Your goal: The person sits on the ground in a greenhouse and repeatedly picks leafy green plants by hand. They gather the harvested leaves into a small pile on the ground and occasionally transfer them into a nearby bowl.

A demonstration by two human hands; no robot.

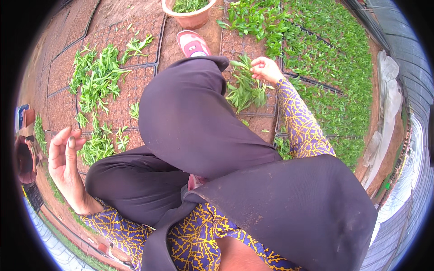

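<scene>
My right hand (266,70) pinches a leafy green cutting (243,63) between thumb and fingers, above a soil-filled plug tray (259,110). Just below it, a loose bunch of cuttings (245,91) lies on the same tray, beside my bent knee. My left hand (66,155) is raised at the left, fingers curled with a gap to the thumb, and nothing shows in it. Near it, a heap of loose cuttings (98,78) is spread over other soil-filled trays (140,79), with smaller bunches (98,145) nearer my knee.
A round plastic tub (191,18) holding green cuttings stands beyond my pink shoe (192,43). Trays densely planted with green seedlings (325,57) cover the right side. Crumpled clear plastic sheeting (386,91) lies along the right edge. Another person (26,159) is at the far left.
</scene>
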